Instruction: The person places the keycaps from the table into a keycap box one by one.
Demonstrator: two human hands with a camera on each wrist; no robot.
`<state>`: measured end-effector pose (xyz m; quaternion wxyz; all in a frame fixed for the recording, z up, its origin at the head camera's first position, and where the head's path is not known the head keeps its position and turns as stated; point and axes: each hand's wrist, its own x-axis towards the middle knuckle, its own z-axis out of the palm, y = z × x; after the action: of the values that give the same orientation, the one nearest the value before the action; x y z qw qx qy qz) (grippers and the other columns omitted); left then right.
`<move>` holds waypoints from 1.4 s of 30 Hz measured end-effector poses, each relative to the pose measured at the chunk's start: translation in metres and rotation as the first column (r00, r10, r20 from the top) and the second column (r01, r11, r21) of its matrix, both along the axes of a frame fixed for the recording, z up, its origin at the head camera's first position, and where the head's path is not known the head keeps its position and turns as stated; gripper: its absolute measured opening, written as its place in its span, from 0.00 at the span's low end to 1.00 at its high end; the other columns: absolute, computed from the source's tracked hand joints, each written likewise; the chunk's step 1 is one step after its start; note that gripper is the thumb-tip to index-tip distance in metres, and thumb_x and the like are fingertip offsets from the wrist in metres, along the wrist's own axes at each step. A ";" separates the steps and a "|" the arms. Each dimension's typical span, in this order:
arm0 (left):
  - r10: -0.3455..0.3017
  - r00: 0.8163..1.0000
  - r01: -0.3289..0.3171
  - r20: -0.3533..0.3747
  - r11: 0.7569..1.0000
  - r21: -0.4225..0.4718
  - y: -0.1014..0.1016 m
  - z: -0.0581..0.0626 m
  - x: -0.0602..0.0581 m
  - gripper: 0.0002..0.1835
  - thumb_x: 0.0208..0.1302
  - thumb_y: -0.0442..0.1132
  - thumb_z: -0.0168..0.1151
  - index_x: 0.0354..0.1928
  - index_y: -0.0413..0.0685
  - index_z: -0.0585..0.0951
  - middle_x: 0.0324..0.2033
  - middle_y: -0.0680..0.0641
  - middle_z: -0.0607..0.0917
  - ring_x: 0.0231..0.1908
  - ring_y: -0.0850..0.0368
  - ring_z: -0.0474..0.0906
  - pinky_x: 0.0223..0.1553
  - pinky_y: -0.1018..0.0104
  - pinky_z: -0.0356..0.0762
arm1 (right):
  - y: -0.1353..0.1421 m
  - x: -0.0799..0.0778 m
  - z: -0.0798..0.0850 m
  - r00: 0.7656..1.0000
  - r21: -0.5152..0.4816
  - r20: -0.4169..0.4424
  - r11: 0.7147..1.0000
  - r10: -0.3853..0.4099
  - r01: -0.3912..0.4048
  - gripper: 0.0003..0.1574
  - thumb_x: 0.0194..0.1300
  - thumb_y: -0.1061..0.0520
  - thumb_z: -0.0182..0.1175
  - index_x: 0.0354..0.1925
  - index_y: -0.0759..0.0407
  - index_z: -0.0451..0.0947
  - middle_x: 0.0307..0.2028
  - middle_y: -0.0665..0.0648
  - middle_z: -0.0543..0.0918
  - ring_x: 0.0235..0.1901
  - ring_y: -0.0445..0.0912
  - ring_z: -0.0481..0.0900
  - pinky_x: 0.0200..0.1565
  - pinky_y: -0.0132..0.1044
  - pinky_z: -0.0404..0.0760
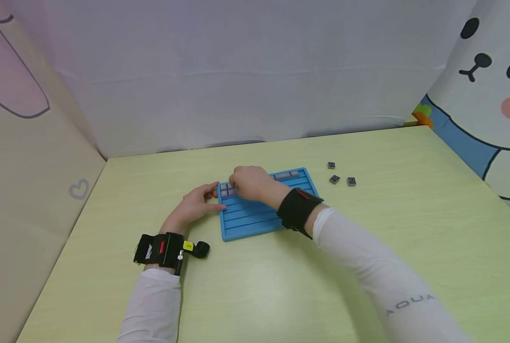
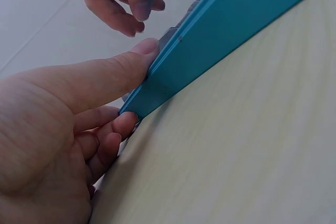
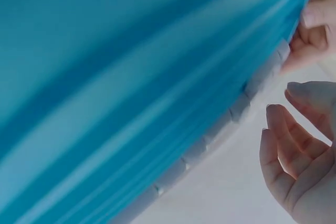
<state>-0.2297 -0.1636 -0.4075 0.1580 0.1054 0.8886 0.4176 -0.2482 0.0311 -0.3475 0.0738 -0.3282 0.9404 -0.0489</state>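
Observation:
A blue ridged tray (image 1: 248, 221) lies on the table, with pale grey keycaps (image 1: 282, 176) along its far edge and several at its far left corner. My left hand (image 1: 195, 204) holds the tray's left edge; in the left wrist view the thumb (image 2: 121, 69) lies against its side and the fingertips touch the corner. Over the far row hovers my right hand (image 1: 252, 183), hiding part of it. In the right wrist view, that right hand (image 3: 302, 150) has loosely bent fingers, a gap between thumb and fingertips, and nothing held, apart from the keycaps (image 3: 241, 107).
Three small dark grey square pieces, one of them a keycap-sized block (image 1: 331, 165), lie on the table (image 1: 409, 214) right of the tray. A white curtain (image 1: 246, 95) hangs behind the far edge. Both wrists carry black straps (image 1: 298, 209).

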 end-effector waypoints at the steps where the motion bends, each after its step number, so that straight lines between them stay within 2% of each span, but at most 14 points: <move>1: 0.004 1.000 -0.004 0.002 1.000 0.001 0.000 0.000 0.000 0.43 0.58 0.42 0.68 0.71 0.40 0.58 0.45 0.44 0.71 0.50 0.48 0.64 0.51 0.57 0.62 | 0.002 -0.001 0.002 1.000 -0.005 -0.002 1.000 -0.004 0.004 0.15 0.67 0.58 0.55 0.49 0.56 0.82 0.45 0.56 0.81 0.43 0.47 0.80 0.46 0.40 0.79; 6: 0.019 1.000 -0.019 0.005 1.000 -0.006 0.001 0.001 0.001 0.43 0.58 0.42 0.68 0.71 0.40 0.58 0.46 0.44 0.71 0.50 0.48 0.64 0.52 0.57 0.62 | 0.021 -0.007 0.012 0.999 -0.045 0.002 0.998 -0.039 0.039 0.15 0.68 0.58 0.54 0.49 0.58 0.81 0.47 0.57 0.81 0.45 0.49 0.79 0.47 0.41 0.78; 11: 0.022 1.000 -0.022 0.010 1.000 -0.012 0.002 0.000 0.002 0.43 0.58 0.42 0.68 0.71 0.41 0.58 0.46 0.44 0.71 0.51 0.48 0.64 0.53 0.57 0.62 | 0.051 -0.013 0.016 0.996 -0.118 0.016 0.990 -0.082 0.084 0.15 0.68 0.58 0.54 0.49 0.61 0.81 0.49 0.59 0.81 0.48 0.51 0.78 0.49 0.43 0.77; 15: 0.016 1.000 -0.016 0.003 1.000 -0.015 0.002 0.001 0.002 0.43 0.57 0.42 0.68 0.72 0.41 0.57 0.47 0.44 0.71 0.51 0.48 0.64 0.54 0.56 0.62 | 0.082 -0.021 0.017 0.991 -0.176 0.028 0.975 -0.133 0.136 0.15 0.68 0.58 0.54 0.48 0.62 0.81 0.48 0.61 0.82 0.49 0.54 0.78 0.51 0.46 0.76; 22: 0.011 1.000 -0.011 -0.005 1.000 -0.023 0.001 0.001 -0.001 0.44 0.57 0.42 0.68 0.71 0.39 0.57 0.46 0.44 0.71 0.50 0.48 0.64 0.52 0.57 0.62 | 0.134 -0.032 0.022 0.966 -0.243 0.043 0.935 -0.254 0.256 0.15 0.67 0.60 0.53 0.46 0.66 0.80 0.45 0.64 0.82 0.46 0.57 0.77 0.49 0.49 0.75; 28: 0.009 1.000 -0.009 -0.001 1.000 -0.025 0.002 0.000 0.000 0.43 0.57 0.42 0.68 0.71 0.39 0.58 0.47 0.44 0.71 0.51 0.47 0.63 0.52 0.57 0.62 | 0.169 -0.034 0.023 0.944 -0.236 0.073 0.914 -0.322 0.330 0.16 0.67 0.59 0.52 0.47 0.68 0.79 0.46 0.67 0.80 0.44 0.59 0.77 0.47 0.51 0.74; 34: 0.014 1.000 -0.014 -0.007 0.999 -0.029 0.001 0.001 -0.001 0.43 0.57 0.43 0.68 0.71 0.40 0.58 0.47 0.44 0.71 0.51 0.48 0.63 0.52 0.57 0.62 | 0.197 -0.036 0.022 0.915 -0.171 0.129 0.900 -0.383 0.401 0.20 0.68 0.57 0.52 0.50 0.71 0.76 0.47 0.70 0.78 0.43 0.60 0.76 0.46 0.52 0.74; 36: 0.009 1.000 -0.009 -0.011 0.999 -0.034 0.000 0.000 -0.001 0.43 0.57 0.43 0.68 0.71 0.40 0.57 0.47 0.44 0.71 0.50 0.48 0.63 0.51 0.57 0.62 | 0.205 -0.035 0.021 0.902 -0.133 0.158 0.897 -0.401 0.422 0.22 0.69 0.55 0.51 0.51 0.72 0.75 0.47 0.71 0.78 0.43 0.61 0.77 0.45 0.51 0.75; 38: 0.007 1.000 -0.007 -0.008 0.999 -0.036 -0.001 -0.001 -0.001 0.44 0.57 0.43 0.68 0.71 0.40 0.57 0.47 0.44 0.71 0.50 0.48 0.63 0.52 0.57 0.62 | 0.213 -0.034 0.020 0.877 -0.091 0.221 0.886 -0.427 0.454 0.26 0.69 0.52 0.51 0.54 0.73 0.71 0.50 0.73 0.76 0.43 0.61 0.78 0.43 0.49 0.77; 40: 0.006 1.000 -0.006 -0.004 0.999 -0.035 -0.002 -0.002 -0.001 0.44 0.57 0.43 0.68 0.71 0.40 0.57 0.47 0.44 0.71 0.51 0.48 0.63 0.53 0.56 0.63 | 0.220 -0.032 0.018 0.829 -0.052 0.321 0.866 -0.458 0.498 0.30 0.70 0.49 0.50 0.57 0.74 0.67 0.53 0.74 0.72 0.45 0.63 0.77 0.40 0.47 0.80; 42: 0.010 1.000 -0.010 0.002 0.999 -0.032 -0.003 -0.002 -0.001 0.44 0.57 0.43 0.68 0.72 0.41 0.57 0.47 0.44 0.71 0.51 0.48 0.63 0.54 0.56 0.62 | 0.228 -0.032 0.016 0.767 -0.004 0.421 0.845 -0.484 0.535 0.35 0.71 0.46 0.48 0.60 0.75 0.62 0.57 0.75 0.67 0.47 0.64 0.75 0.37 0.45 0.82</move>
<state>-0.2306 -0.1662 -0.4097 0.1587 0.0980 0.8954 0.4044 -0.2801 0.2590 -0.3317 0.2299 -0.0470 0.9529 -0.1922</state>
